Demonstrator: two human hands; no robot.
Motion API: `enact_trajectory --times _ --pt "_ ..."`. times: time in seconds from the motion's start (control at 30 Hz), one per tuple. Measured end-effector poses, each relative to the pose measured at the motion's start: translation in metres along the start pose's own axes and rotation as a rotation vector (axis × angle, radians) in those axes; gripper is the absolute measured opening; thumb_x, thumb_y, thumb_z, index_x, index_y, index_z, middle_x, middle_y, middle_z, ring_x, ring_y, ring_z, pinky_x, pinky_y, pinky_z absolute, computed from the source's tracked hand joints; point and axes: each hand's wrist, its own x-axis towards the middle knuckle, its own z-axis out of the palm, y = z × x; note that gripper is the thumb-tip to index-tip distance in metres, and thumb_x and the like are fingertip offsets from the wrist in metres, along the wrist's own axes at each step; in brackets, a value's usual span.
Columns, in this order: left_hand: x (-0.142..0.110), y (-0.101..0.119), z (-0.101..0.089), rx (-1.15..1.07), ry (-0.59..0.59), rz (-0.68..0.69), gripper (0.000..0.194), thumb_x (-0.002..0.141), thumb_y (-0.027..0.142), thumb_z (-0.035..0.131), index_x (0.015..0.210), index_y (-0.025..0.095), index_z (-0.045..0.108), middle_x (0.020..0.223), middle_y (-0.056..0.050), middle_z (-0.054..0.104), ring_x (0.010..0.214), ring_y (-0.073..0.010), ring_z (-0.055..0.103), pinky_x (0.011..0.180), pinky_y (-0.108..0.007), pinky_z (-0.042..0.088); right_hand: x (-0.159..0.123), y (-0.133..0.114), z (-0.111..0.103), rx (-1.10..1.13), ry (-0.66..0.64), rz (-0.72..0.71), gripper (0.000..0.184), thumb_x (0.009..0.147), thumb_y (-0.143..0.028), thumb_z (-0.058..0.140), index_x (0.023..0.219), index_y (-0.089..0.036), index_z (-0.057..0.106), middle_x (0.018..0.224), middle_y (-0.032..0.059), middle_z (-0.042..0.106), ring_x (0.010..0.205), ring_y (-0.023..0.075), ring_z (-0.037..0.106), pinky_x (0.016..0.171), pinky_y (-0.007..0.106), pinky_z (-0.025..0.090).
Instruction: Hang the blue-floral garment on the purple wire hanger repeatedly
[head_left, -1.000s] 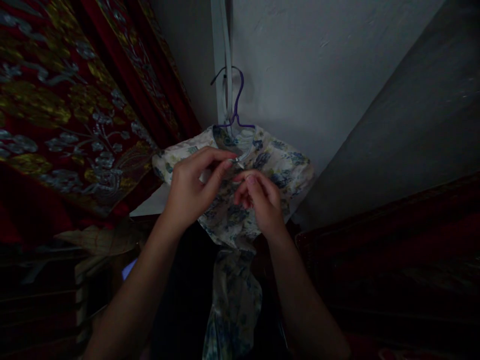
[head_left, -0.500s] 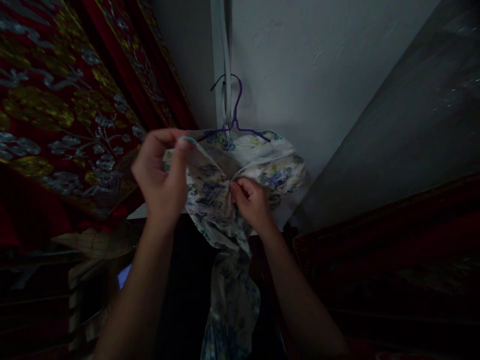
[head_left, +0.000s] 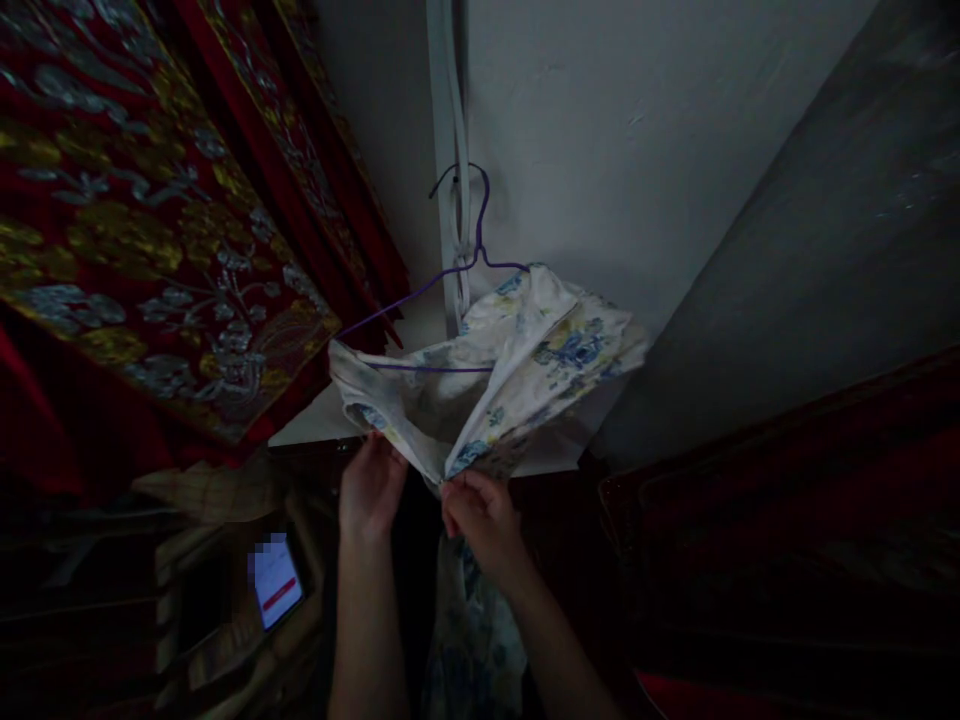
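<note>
A white garment with blue and yellow flowers hangs on a purple wire hanger, whose hook is caught on a pale strap by the wall. The garment's V-shaped neckline faces me, and its lower part trails down into shadow. My right hand pinches the cloth at the bottom point of the neckline. Lower left of it, my left hand has its fingers closed at the garment's left edge, near the sleeve opening. The hanger's left shoulder shows bare, and its lower bar crosses the open neck.
Red cloth with gold and silver embroidery hangs at the left. Below it, a lit phone lies on a wooden seat or stand. A pale strap runs down the wall. Dark red fabric lies at the right.
My left hand has dropped from the left shoulder to the garment's lower left edge. My right hand has pulled the neckline point downward. More of the hanger shows, and the phone has come into view.
</note>
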Motion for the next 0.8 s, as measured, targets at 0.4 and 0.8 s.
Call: enact_trajectory --times 0.4,0.8 --pt "-0.049 -0.014 -0.007 0.268 -0.168 0.143 0.028 0.072 0.037 0.085 0.088 0.017 0.073 0.093 -0.004 0.071 0.095 -0.0193 0.066 0.093 -0.031 0.050 -0.017 0.016 -0.050 -0.136 0.235 0.004 0.049 0.080 -0.061 0.063 0.054 -0.020 0.055 0.051 -0.0011 0.050 0.050 0.0121 0.045 0.052 0.025 0.036" --pt "-0.111 -0.028 0.050 0.413 -0.551 0.204 0.016 0.094 0.035 0.066 0.093 0.019 0.067 0.097 -0.003 0.058 0.088 -0.0157 0.054 0.078 -0.024 0.041 -0.013 -0.013 -0.073 -0.075 0.250 -0.006 0.038 0.075 -0.057 0.073 0.080 -0.019 0.078 0.074 0.0045 0.072 0.072 0.0203 0.063 0.067 0.028 0.049"
